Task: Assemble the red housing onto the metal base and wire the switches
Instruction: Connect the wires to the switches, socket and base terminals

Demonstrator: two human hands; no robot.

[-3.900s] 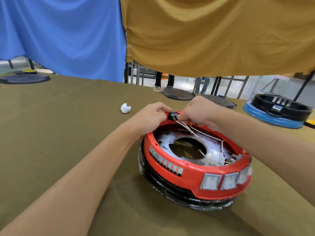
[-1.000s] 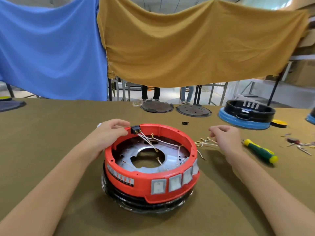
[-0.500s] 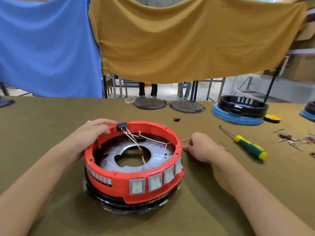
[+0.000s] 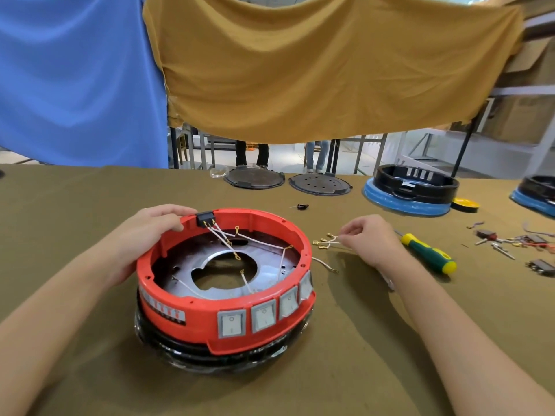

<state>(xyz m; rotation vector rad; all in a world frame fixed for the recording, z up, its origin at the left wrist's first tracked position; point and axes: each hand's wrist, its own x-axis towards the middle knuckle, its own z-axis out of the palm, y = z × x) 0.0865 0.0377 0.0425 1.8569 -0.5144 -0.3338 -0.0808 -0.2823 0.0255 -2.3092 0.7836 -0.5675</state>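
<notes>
Table: brown cloth table (image 4: 75, 211).
Left hand (image 4: 150, 232): holds round red plastic housing (image 4: 192, 310) rim.
Right hand (image 4: 371, 243): pinches thin white bendy wires (image 4: 326, 242); I think they are light, best held near the ends.

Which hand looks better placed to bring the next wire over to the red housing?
The right hand: it already pinches the loose wires lying beside the red housing. The left hand grips the housing's rim, steadying it.
</notes>
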